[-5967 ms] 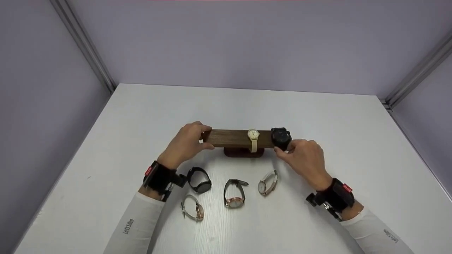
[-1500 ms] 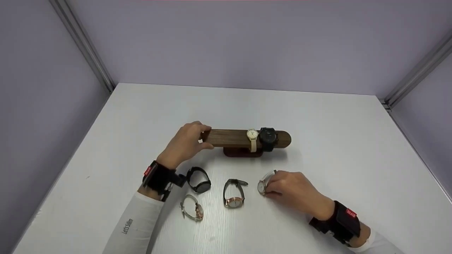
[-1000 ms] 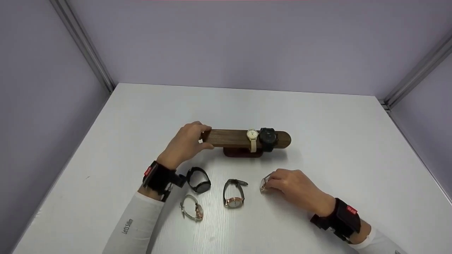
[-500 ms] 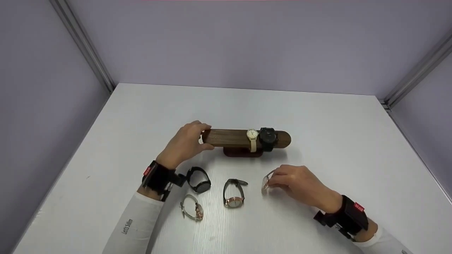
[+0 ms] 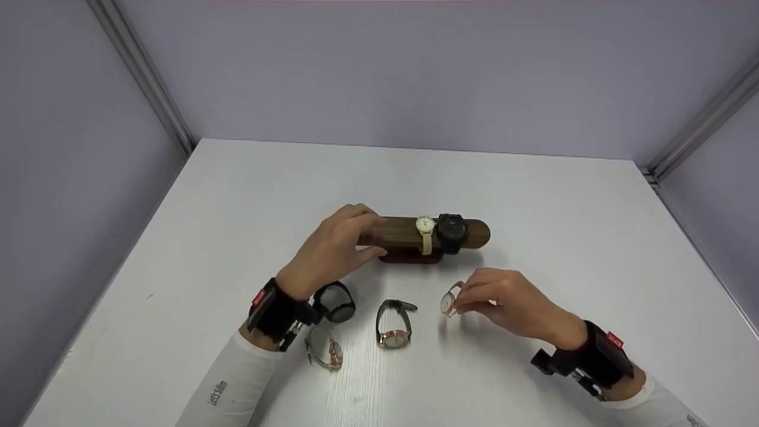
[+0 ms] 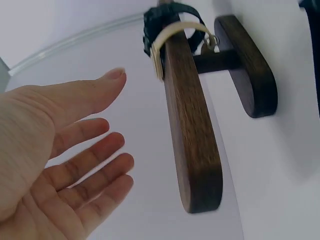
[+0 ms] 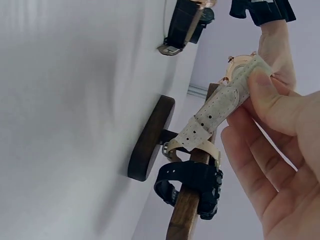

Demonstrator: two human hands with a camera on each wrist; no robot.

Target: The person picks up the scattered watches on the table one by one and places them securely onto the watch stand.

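Watch [image 5: 449,302] with pale strap pinched in your right hand [image 5: 510,302] — left hand [image 5: 332,252] hovered open, fingers relaxed, beside the wooden stand [image 5: 450,232].

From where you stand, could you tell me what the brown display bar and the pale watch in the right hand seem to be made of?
The brown display bar looks like dark wood with a smooth matt finish: grain lines run along it. The pale watch has a perforated, speckled strap, possibly leather or fabric, and a shiny rose-gold case, likely metal; the right hand pinches it.
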